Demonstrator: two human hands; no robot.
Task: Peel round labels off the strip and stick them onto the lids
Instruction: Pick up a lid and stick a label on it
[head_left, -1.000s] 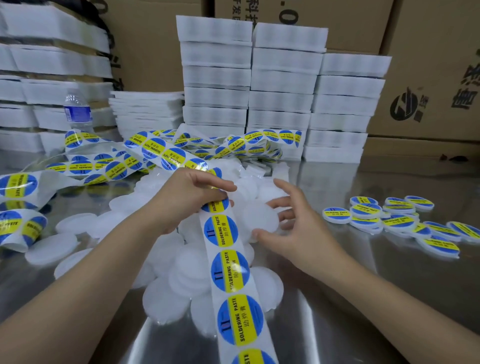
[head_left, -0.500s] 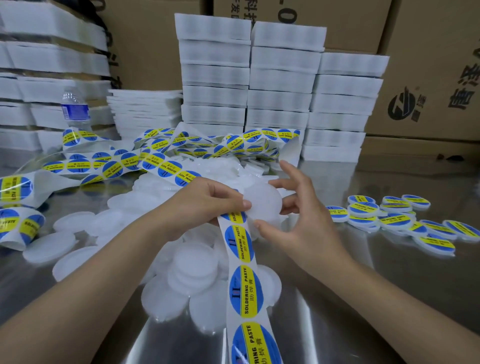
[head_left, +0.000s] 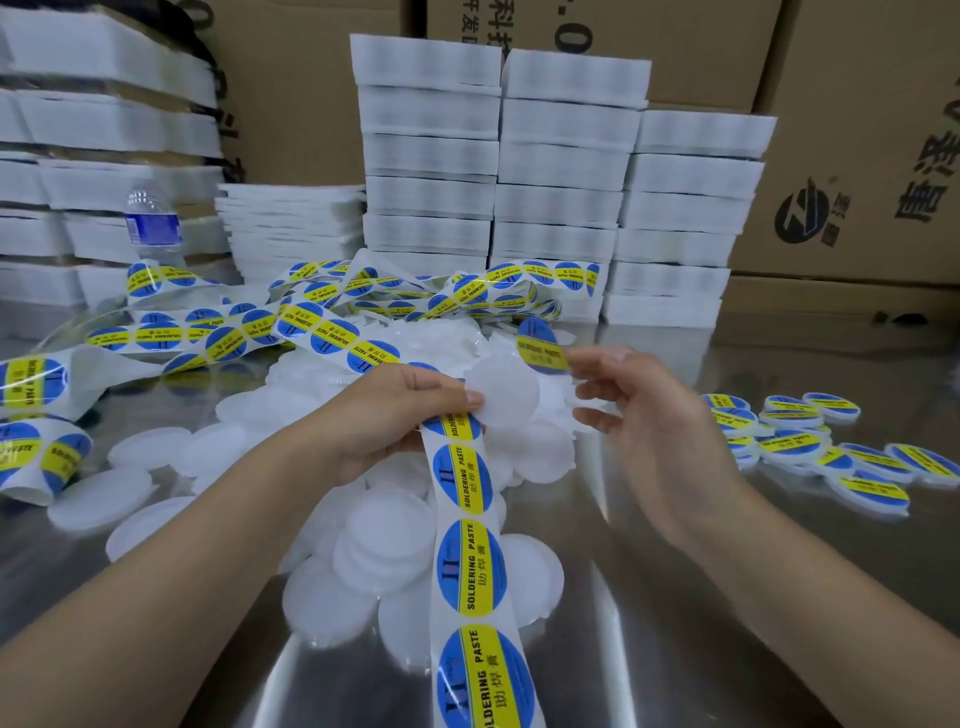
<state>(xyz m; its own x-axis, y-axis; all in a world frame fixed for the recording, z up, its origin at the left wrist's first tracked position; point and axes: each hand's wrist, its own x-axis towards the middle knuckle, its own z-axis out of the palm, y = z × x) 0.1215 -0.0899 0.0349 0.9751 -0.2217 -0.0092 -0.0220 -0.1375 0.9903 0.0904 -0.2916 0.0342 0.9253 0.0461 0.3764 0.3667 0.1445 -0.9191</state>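
A long white strip (head_left: 470, 566) of round blue-and-yellow "soldering paste" labels runs from the lower middle up through my left hand (head_left: 395, 410) and off to the left. My left hand grips the strip and also pinches a plain white round lid (head_left: 506, 392) at its left edge. My right hand (head_left: 639, 410) pinches a peeled round label (head_left: 540, 348) by its right edge, just above and to the right of that lid. A heap of plain white lids (head_left: 384, 551) lies under both hands.
Labelled lids (head_left: 810, 447) lie in a pile at the right on the shiny metal table (head_left: 675, 649). Coiled label strip (head_left: 395, 296) lies behind the heap. Stacks of white boxes (head_left: 561, 171), a water bottle (head_left: 150, 223) and cardboard cartons (head_left: 872, 135) line the back.
My right hand picked a lid from the heap and passed it to my left hand, then peeled a label off the strip and lifted it above the lid.
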